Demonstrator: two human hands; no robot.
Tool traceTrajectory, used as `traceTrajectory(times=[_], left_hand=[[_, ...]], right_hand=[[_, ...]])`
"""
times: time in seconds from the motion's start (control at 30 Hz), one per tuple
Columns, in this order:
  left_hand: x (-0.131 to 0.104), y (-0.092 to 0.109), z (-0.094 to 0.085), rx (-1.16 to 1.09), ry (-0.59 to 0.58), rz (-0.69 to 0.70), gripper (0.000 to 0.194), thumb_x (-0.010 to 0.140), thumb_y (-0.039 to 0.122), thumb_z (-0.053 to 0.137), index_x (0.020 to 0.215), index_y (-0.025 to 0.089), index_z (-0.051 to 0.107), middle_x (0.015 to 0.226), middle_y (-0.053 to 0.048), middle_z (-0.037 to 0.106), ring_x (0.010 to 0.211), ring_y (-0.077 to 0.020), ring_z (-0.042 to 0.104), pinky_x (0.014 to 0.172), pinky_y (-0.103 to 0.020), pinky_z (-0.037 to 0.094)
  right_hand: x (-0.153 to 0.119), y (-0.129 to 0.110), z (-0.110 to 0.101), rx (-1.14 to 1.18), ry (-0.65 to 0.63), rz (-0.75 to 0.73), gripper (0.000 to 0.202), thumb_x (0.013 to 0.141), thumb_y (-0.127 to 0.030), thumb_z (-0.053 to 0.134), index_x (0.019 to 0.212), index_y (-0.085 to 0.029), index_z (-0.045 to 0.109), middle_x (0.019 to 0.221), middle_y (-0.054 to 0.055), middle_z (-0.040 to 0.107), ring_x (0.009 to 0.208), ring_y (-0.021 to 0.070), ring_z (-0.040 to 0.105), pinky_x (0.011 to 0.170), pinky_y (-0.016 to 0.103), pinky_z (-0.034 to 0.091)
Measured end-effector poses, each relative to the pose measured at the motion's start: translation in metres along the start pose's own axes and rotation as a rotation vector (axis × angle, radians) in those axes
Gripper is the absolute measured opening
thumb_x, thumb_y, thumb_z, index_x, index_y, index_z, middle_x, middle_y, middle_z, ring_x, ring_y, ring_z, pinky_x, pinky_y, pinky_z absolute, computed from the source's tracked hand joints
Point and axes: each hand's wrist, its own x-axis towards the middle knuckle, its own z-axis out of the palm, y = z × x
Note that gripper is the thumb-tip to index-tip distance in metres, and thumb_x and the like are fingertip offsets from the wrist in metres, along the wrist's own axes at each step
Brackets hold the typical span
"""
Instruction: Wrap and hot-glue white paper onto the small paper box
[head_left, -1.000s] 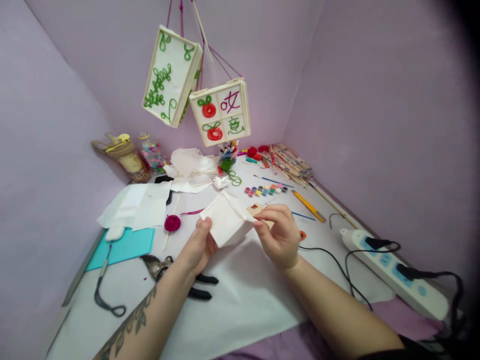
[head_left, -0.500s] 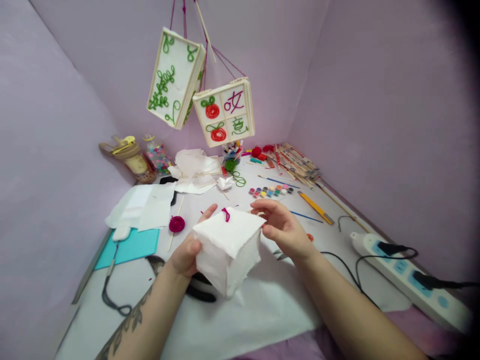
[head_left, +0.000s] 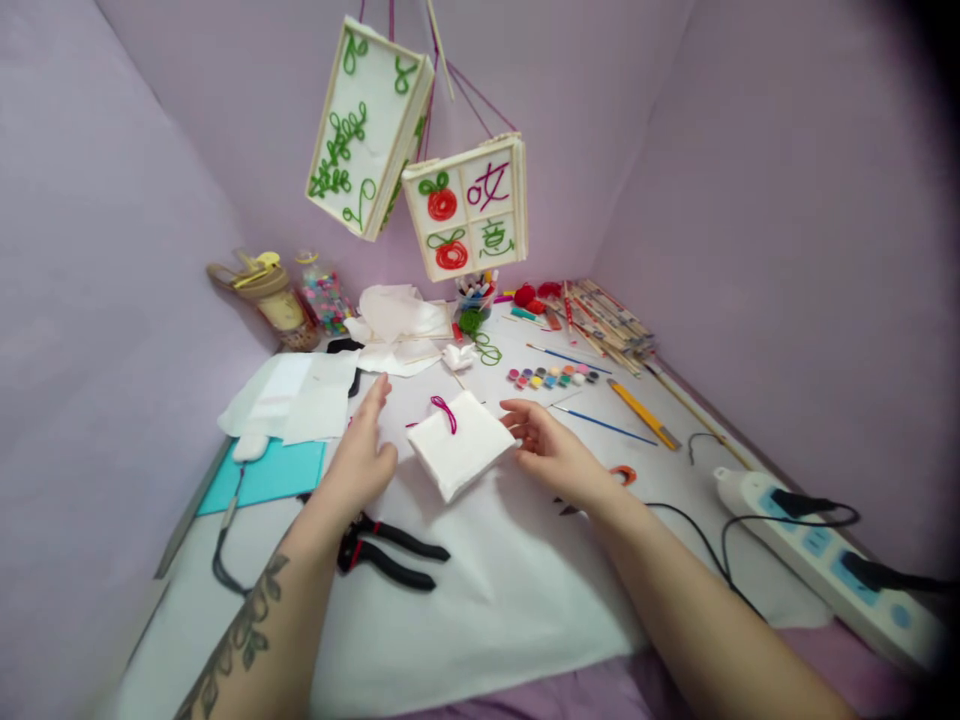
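Note:
A white paper-covered box (head_left: 463,448) with a magenta cord loop (head_left: 445,412) on its top sits on the white-covered table, between my hands. To its left is my left hand (head_left: 366,450), fingers stretched out, apart from the box and holding nothing. My right hand (head_left: 546,445) is at the box's right corner with its fingers apart and slightly curled, close to or just touching it. Black pliers (head_left: 397,555) lie beside my left wrist. Scissors with an orange handle (head_left: 622,475) are partly hidden under my right forearm.
Two decorated lanterns (head_left: 367,130) hang at the back. A paint set (head_left: 555,377), a blue brush (head_left: 607,425) and a yellow cutter (head_left: 643,413) lie at the right, near a power strip (head_left: 825,550). Papers (head_left: 292,395) and a teal board (head_left: 262,480) are at the left.
The box has gone from being held up and tilted in my hands to sitting on the table. My left hand has let go and moved left; the pliers are uncovered.

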Motion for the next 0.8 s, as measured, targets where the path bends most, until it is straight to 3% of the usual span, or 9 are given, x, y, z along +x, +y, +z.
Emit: traceTrajectory(times=[0.07, 0.1, 0.17, 0.23, 0.33, 0.47, 0.53, 0.63, 0.8], left_hand=[[-0.005, 0.013, -0.005, 0.055, 0.186, 0.098, 0.052, 0.08, 0.016, 0.054, 0.132, 0.019, 0.049, 0.132, -0.014, 0.056, 0.122, -0.0271, 0.055, 0.105, -0.047, 0.043], [-0.008, 0.021, -0.006, 0.066, 0.206, 0.186, 0.039, 0.083, 0.02, 0.054, 0.122, 0.019, 0.056, 0.123, -0.012, 0.061, 0.114, -0.0252, 0.059, 0.1, -0.045, 0.046], [-0.014, 0.032, -0.005, 0.094, 0.109, 0.402, 0.028, 0.087, 0.028, 0.057, 0.113, 0.021, 0.06, 0.115, -0.01, 0.064, 0.109, -0.024, 0.06, 0.097, -0.042, 0.048], [-0.017, 0.037, 0.0, 0.158, 0.012, 0.539, 0.029, 0.088, 0.034, 0.058, 0.113, 0.021, 0.062, 0.115, -0.01, 0.064, 0.112, -0.0251, 0.057, 0.099, -0.042, 0.046], [-0.017, 0.033, 0.011, 0.237, 0.075, 0.459, 0.028, 0.092, 0.035, 0.053, 0.113, 0.02, 0.063, 0.114, -0.011, 0.064, 0.111, -0.0246, 0.057, 0.099, -0.042, 0.045], [-0.012, 0.023, 0.022, 0.229, 0.172, 0.3, 0.025, 0.094, 0.03, 0.047, 0.104, 0.018, 0.066, 0.11, -0.01, 0.066, 0.108, -0.0228, 0.06, 0.097, -0.04, 0.046], [-0.011, 0.02, 0.023, 0.214, 0.177, 0.264, 0.024, 0.093, 0.029, 0.048, 0.102, 0.018, 0.067, 0.108, -0.009, 0.068, 0.106, -0.0228, 0.061, 0.097, -0.039, 0.047], [-0.01, 0.018, 0.022, 0.175, 0.191, 0.206, 0.024, 0.092, 0.029, 0.049, 0.101, 0.017, 0.067, 0.106, -0.009, 0.07, 0.104, -0.0225, 0.063, 0.095, -0.038, 0.048], [-0.009, 0.016, 0.021, 0.122, 0.177, 0.124, 0.023, 0.091, 0.029, 0.049, 0.1, 0.018, 0.068, 0.103, -0.007, 0.07, 0.1, -0.0217, 0.064, 0.091, -0.036, 0.05]], right_hand=[[-0.001, -0.002, 0.002, -0.068, 0.005, -0.016, 0.059, 0.072, -0.014, 0.055, 0.129, -0.021, 0.044, 0.114, 0.009, 0.056, 0.099, 0.0195, 0.059, 0.083, 0.036, 0.05], [-0.002, -0.004, 0.003, -0.104, 0.015, -0.017, 0.057, 0.073, -0.016, 0.057, 0.128, -0.021, 0.045, 0.113, 0.009, 0.057, 0.097, 0.0195, 0.059, 0.082, 0.036, 0.05], [-0.003, -0.005, 0.006, -0.164, 0.036, -0.022, 0.053, 0.074, -0.019, 0.059, 0.126, -0.021, 0.047, 0.111, 0.008, 0.057, 0.094, 0.0193, 0.059, 0.079, 0.035, 0.05], [-0.003, -0.004, 0.008, -0.177, 0.061, -0.059, 0.051, 0.073, -0.018, 0.058, 0.124, -0.022, 0.048, 0.11, 0.008, 0.058, 0.094, 0.0199, 0.059, 0.077, 0.035, 0.05], [-0.003, -0.005, 0.011, -0.061, 0.171, -0.117, 0.045, 0.072, -0.015, 0.053, 0.116, -0.021, 0.051, 0.105, 0.007, 0.061, 0.094, 0.0198, 0.06, 0.077, 0.034, 0.05], [-0.003, -0.021, 0.006, 0.054, 0.339, 0.062, 0.021, 0.08, -0.031, 0.053, 0.096, -0.019, 0.059, 0.084, 0.004, 0.065, 0.075, 0.0179, 0.061, 0.066, 0.03, 0.048], [-0.001, -0.035, 0.001, -0.06, 0.292, 0.148, 0.024, 0.083, -0.038, 0.054, 0.093, -0.019, 0.065, 0.075, 0.004, 0.064, 0.067, 0.0176, 0.06, 0.056, 0.028, 0.045], [0.013, -0.056, -0.004, -0.227, 0.194, 0.182, 0.02, 0.08, -0.032, 0.061, 0.093, -0.02, 0.07, 0.071, 0.003, 0.065, 0.06, 0.0166, 0.058, 0.048, 0.026, 0.04], [0.047, -0.069, 0.008, -0.285, 0.09, 0.367, 0.015, 0.082, -0.032, 0.06, 0.084, -0.019, 0.068, 0.06, 0.0, 0.059, 0.046, 0.0117, 0.048, 0.041, 0.024, 0.034]])
